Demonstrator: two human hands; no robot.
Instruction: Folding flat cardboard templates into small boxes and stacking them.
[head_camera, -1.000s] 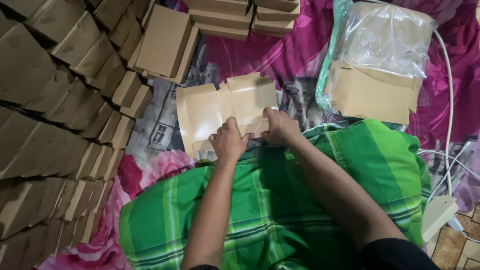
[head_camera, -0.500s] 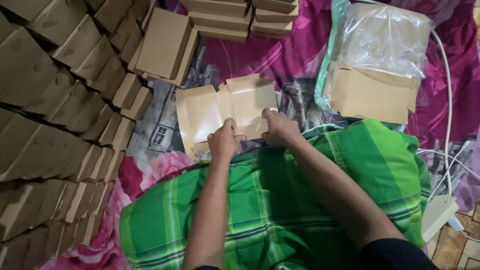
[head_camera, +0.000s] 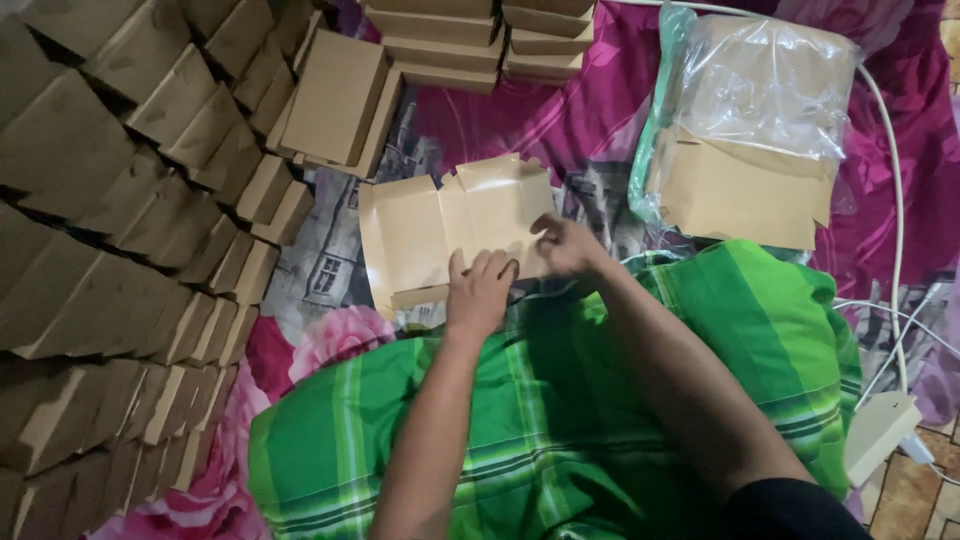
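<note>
Pink floral bedding (head_camera: 610, 90) covers the whole floor here, and down the left side runs a huge bank of folded brown cardboard boxes (head_camera: 110, 230), row upon row, stacked on a slant. Across the lap in the foreground stretches a green checked cloth (head_camera: 560, 420), filling the bottom middle of the view. Up at top right sits a clear plastic bag of flat cardboard blanks (head_camera: 745, 150), the blanks showing at its open lower end. Along the top edge, two short stacks of finished boxes (head_camera: 490, 35) stand side by side, and just left of them one closed box (head_camera: 335, 100) leans on the big bank. A white cable (head_camera: 893, 200) loops down the right side to a pale adapter block (head_camera: 880, 435) near the corner.

Now the action: a flat, unfolded cardboard blank (head_camera: 440, 225) lies on the bedding just beyond the green cloth, dead centre, flaps spread out. The left hand (head_camera: 480, 290) rests on its near edge, fingers held together and laid flat, pressing down on a narrow flap. The right hand (head_camera: 565, 245) is at the blank's right near corner, fingers curled and touching the card; whether they pinch the edge or only press it, I cannot tell
</note>
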